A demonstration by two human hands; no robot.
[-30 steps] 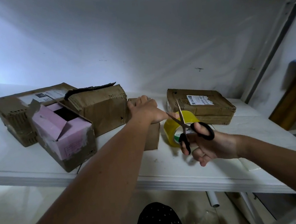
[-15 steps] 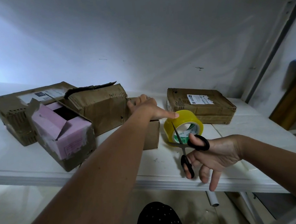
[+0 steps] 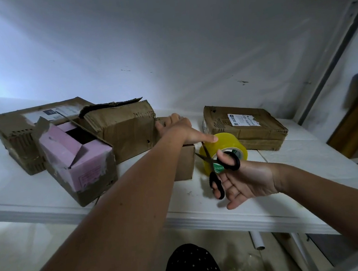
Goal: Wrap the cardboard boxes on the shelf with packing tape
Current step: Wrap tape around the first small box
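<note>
Bare forearms, no sleeves; black white-dotted garment [image 3: 192,267] below.

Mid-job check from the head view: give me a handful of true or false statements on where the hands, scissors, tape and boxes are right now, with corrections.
1. The right hand holds the black-handled scissors. True.
2. The yellow tape roll sits on top of the labelled flat box. False: it stands on the white shelf, in front of that box.
3. The left hand rests on the small brown box, its thumb touching the tape roll. True.
4. The pink box is sealed shut. False: its top flaps stand open.
5. The scissor blades are open. True.
</note>
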